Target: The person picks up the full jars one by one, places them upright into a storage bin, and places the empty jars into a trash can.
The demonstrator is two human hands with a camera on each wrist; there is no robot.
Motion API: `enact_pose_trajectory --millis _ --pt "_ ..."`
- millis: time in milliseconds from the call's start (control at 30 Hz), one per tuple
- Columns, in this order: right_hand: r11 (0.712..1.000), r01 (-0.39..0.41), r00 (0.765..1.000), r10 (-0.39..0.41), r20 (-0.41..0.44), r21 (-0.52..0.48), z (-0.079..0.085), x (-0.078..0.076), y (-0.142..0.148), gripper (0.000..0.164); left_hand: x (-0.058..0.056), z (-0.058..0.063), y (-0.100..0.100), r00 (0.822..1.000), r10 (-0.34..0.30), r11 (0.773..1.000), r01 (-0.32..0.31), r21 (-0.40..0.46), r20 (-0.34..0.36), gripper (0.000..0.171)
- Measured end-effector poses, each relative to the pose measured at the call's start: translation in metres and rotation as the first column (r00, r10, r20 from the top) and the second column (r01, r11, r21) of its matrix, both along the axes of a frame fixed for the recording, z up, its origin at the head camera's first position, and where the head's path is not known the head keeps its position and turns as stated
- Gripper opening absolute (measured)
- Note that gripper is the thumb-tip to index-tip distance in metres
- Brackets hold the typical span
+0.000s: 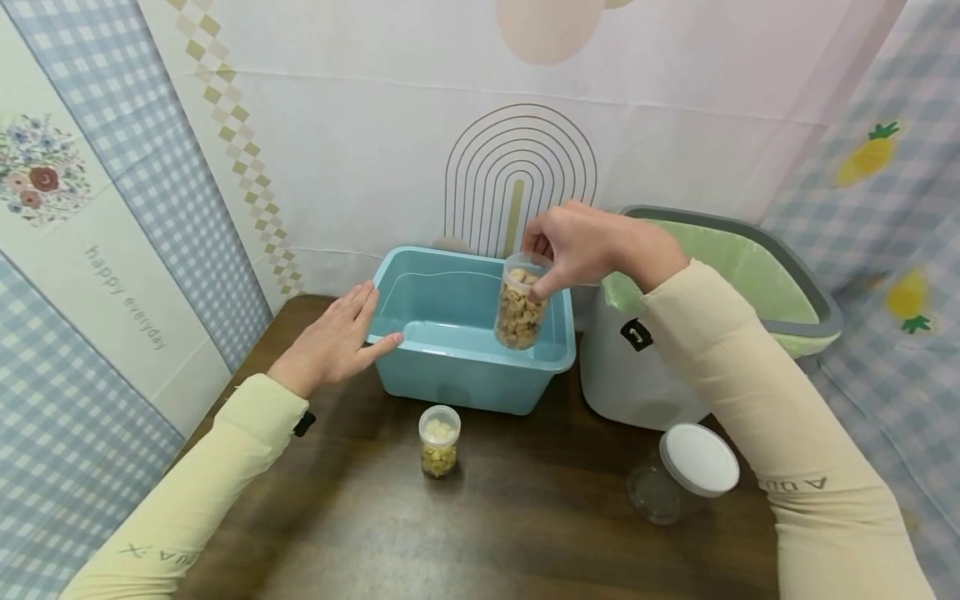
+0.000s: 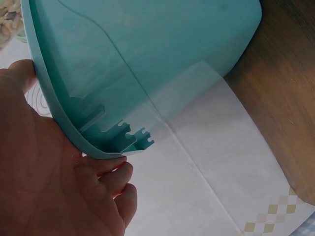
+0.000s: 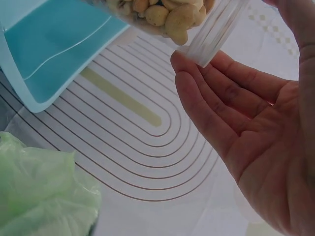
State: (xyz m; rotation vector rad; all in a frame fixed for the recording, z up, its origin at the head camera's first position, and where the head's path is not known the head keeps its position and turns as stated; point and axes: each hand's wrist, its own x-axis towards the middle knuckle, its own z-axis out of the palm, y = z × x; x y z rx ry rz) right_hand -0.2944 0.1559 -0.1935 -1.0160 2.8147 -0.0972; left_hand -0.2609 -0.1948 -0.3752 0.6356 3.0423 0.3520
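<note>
In the head view my right hand [image 1: 573, 246] pinches a clear plastic jar of cashews [image 1: 519, 312] between thumb and fingers at its top. That jar hangs upright above the light blue basin [image 1: 465, 375], toward its right side. The right wrist view shows the fingertips [image 3: 184, 64] against the jar's translucent top end, with nuts [image 3: 172, 17] inside. My left hand [image 1: 333, 337] is at the basin's left front corner, fingers straight and thumb spread. Up close in the left wrist view, the hand [image 2: 54, 162] touches the basin's rim [image 2: 64, 125].
A smaller clear jar [image 1: 438, 446] with pale yellow pieces stands on the dark wooden table [image 1: 480, 533] before the basin. To the right is a grey-white bin [image 1: 637, 375] lined with a green bag [image 1: 735, 262]. A white-lidded clear jar [image 1: 678, 475] sits near the right forearm.
</note>
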Motion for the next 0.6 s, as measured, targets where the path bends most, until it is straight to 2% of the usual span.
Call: enact_pose_trajectory --millis 300,600 --pt "0.997 0.068 0.998 -0.068 0.011 0.021 -0.016 -0.019 -0.001 0.049 0.003 -0.002 0.003 1.000 0.002 1.000 -0.002 0.011 0.014 0.096" --pt "0.993 0.120 0.993 -0.120 0.012 0.010 -0.031 -0.040 -0.004 0.043 0.002 -0.001 0.002 1.000 0.019 1.000 -0.019 0.015 0.004 0.095"
